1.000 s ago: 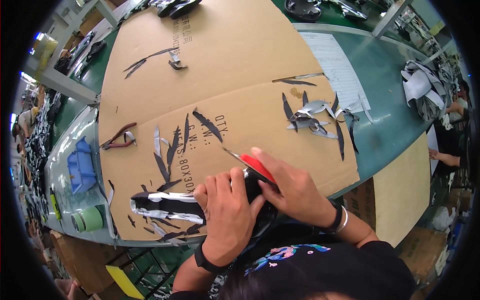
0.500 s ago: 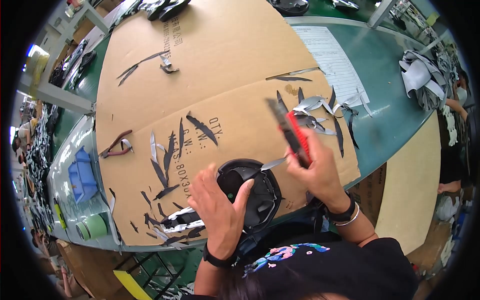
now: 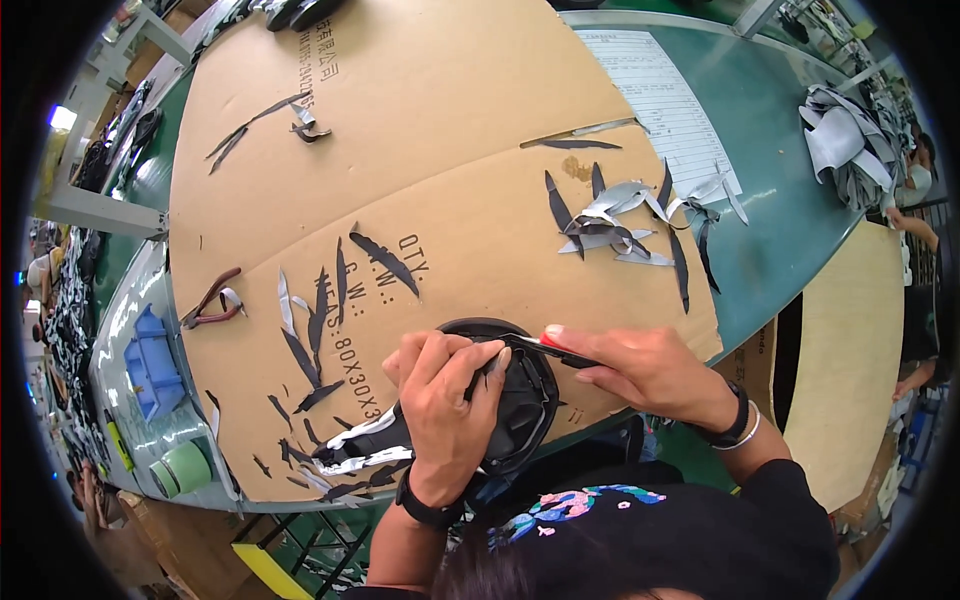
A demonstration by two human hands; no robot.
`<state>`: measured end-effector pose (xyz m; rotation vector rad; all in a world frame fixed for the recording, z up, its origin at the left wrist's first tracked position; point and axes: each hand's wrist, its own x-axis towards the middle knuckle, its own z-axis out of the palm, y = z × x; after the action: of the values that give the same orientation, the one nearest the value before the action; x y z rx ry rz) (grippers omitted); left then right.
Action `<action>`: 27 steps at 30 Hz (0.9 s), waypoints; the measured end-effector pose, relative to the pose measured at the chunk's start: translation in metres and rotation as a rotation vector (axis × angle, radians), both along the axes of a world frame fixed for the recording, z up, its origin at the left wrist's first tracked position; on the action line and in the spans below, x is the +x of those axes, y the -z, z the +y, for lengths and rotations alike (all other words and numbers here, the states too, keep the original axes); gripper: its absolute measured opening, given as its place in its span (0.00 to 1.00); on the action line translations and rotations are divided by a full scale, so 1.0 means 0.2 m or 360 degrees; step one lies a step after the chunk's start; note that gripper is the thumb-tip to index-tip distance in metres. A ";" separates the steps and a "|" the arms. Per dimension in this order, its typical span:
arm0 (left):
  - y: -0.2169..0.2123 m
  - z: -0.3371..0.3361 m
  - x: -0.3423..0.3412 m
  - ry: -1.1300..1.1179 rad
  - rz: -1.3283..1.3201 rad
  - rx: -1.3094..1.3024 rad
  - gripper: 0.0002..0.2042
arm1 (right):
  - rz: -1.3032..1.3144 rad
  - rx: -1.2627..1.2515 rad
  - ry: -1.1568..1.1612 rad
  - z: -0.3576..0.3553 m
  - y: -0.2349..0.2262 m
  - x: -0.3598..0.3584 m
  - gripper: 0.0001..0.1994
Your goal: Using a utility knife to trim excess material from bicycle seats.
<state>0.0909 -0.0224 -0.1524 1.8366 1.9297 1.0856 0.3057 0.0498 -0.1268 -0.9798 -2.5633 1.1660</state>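
Observation:
A black rounded, cup-shaped piece (image 3: 530, 415) with a raised rim lies near the front edge of the cardboard. My left hand (image 3: 443, 405) rests over its left side, thumb and fingers pinching at the far rim. The fingers of my right hand (image 3: 660, 375) are wrapped round a red and black utility knife (image 3: 568, 352), its tip end at that rim close to my left fingertips. The blade itself is hard to make out. From under my left hand a black section with white edges (image 3: 365, 447) runs out to the left.
Cut black and grey strips (image 3: 612, 225) lie scattered over the cardboard sheet (image 3: 470, 260). Red-handled pliers (image 3: 215, 300), a blue bin (image 3: 155, 365) and a green cup (image 3: 182, 470) are on the left. A printed sheet (image 3: 660, 100) and grey scraps (image 3: 845, 145) lie on the right.
My right hand has brought the knife down and left from above the cardboard to the black piece's rim. My left fingers, spread before, have closed at that rim. The view has shifted slightly.

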 end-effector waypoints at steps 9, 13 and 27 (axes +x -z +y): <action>-0.02 0.01 -0.02 -0.0086 -0.0303 0.0124 0.07 | 0.0076 -0.0290 0.0313 -0.23 -0.04 0.03 0.26; 0.01 -0.01 -0.07 -0.0220 -0.0660 0.0265 0.05 | -0.0109 -0.0887 0.0568 -0.36 -0.10 0.04 0.26; -0.10 -0.07 -0.46 -0.0032 -0.1314 -0.1144 0.20 | -0.0104 -0.0307 0.0042 -0.08 0.03 -0.11 0.23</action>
<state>-0.0019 -0.0371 -0.1333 0.7971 1.5149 0.7973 0.2842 0.0348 -0.1330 -1.1059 -2.5144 1.4177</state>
